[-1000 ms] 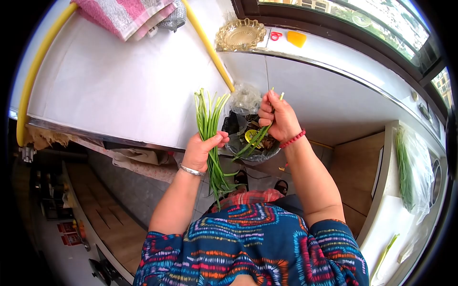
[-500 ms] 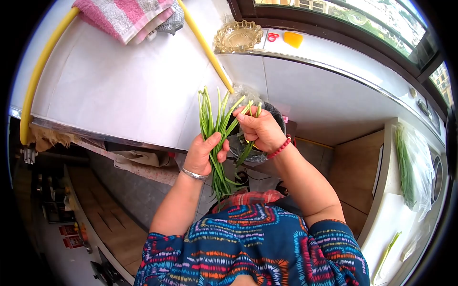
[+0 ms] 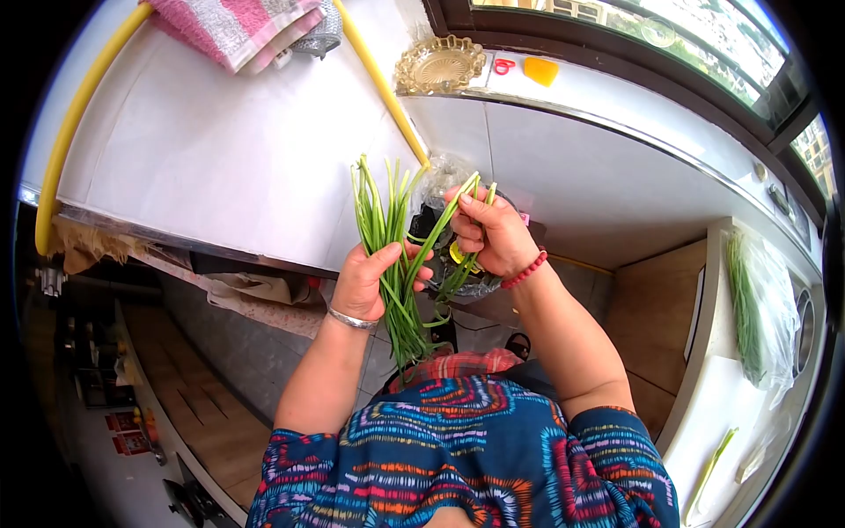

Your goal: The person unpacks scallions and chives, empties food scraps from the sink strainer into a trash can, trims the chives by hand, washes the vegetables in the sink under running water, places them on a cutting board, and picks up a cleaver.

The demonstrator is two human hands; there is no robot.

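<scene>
A bunch of long green garlic chives [image 3: 377, 211] is wrapped in my left hand [image 3: 363, 280]. Their pale cut ends point away from me, and the leafy ends hang toward my lap. My right hand [image 3: 493, 231] pinches a few stalks near their pale ends, just right of the bunch. Some of those stalks slant back toward my left hand, while leaves hang below the right fingers. Under the right hand is a bin lined with a dark plastic bag [image 3: 426, 222], its contents mostly hidden.
A white tabletop [image 3: 238, 167] with yellow edging [image 3: 374, 75] lies ahead on the left, carrying a striped towel [image 3: 238, 31]. On the ledge sit an amber glass dish [image 3: 440, 65] and red scissors [image 3: 503, 66]. At right, bagged greens [image 3: 746, 308] rest on the counter beside a white board [image 3: 722, 414].
My right hand has moved slightly right, drawing its stalks away from the bunch. My left hand and the bunch have shifted a little to the left.
</scene>
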